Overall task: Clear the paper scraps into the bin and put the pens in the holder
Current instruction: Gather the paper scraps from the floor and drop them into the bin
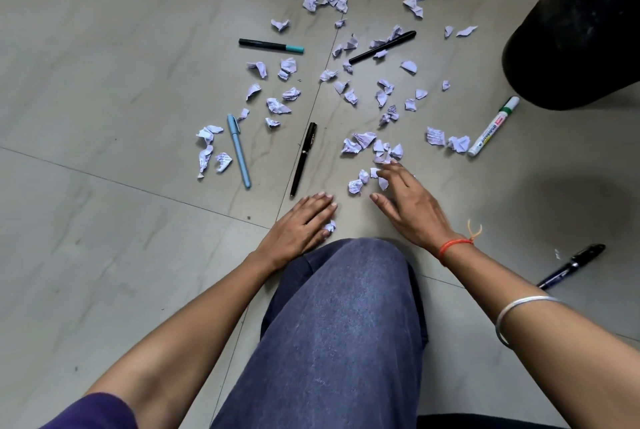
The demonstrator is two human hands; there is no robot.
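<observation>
Nearest the camera, a knee in blue-grey trousers [341,307] fills the lower centre. Just beyond it, the left hand [298,226] lies flat and released on the tiled floor [104,117], a crumpled scrap [329,226] at its fingertips. The right hand [408,201] reaches forward, fingers spread and grasping nothing, touching the nearest paper scraps [375,151]. Scraps and pens litter the centre and upper centre; a whiteboard marker [493,127] lies at right, near a black bin [581,30] at upper right. No holder is visible. Judged step: gathering scraps, barely begun. Next move calls for raking the near cluster together and closing on it.
</observation>
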